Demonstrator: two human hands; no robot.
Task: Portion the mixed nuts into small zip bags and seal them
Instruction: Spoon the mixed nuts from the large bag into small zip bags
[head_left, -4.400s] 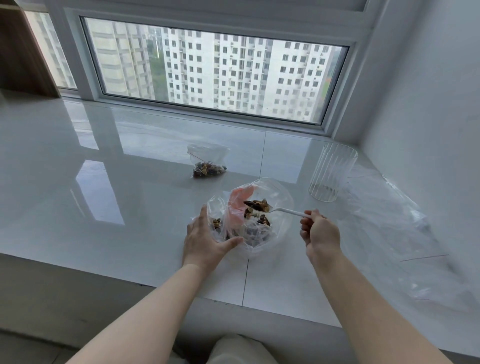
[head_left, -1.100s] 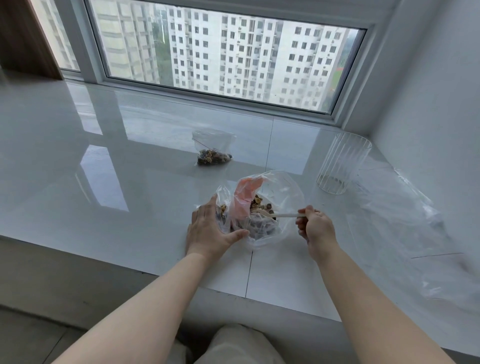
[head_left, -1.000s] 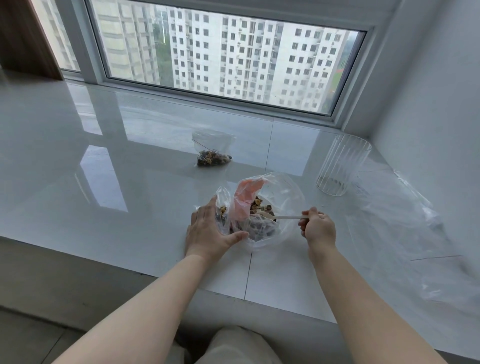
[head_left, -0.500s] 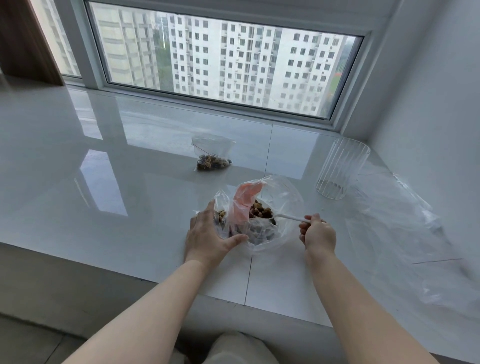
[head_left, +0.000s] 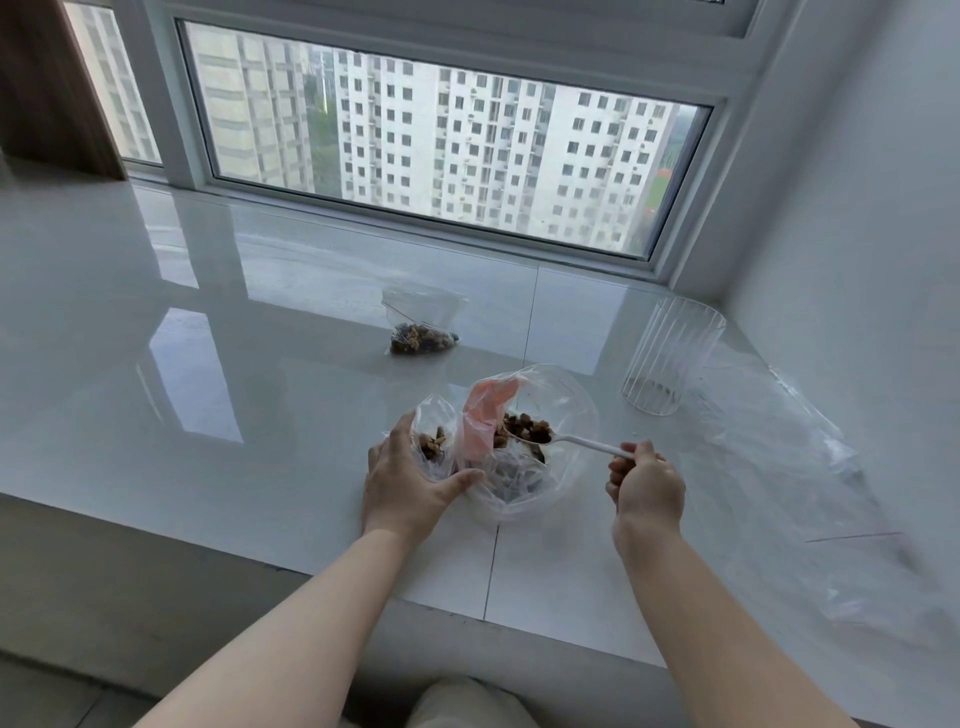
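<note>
A big clear bag of mixed nuts (head_left: 550, 467) with a pink patch lies open on the white sill. My left hand (head_left: 408, 480) grips a small zip bag (head_left: 434, 441) upright beside it, a few nuts inside. My right hand (head_left: 647, 486) holds a white plastic spoon (head_left: 582, 441) by its handle. The spoon's bowl is heaped with nuts and hangs over the big bag's mouth. Farther back lies another small zip bag (head_left: 423, 325) with nuts in it.
A ribbed clear glass (head_left: 670, 358) stands at the right near the wall. Crumpled clear plastic (head_left: 810, 499) spreads along the right side of the sill. The sill's front edge (head_left: 208, 535) runs just below my hands. A window closes the back.
The spoon dipped into the big bag and has come up loaded with nuts, lifted a little toward the small bag. My left hand has kept its hold.
</note>
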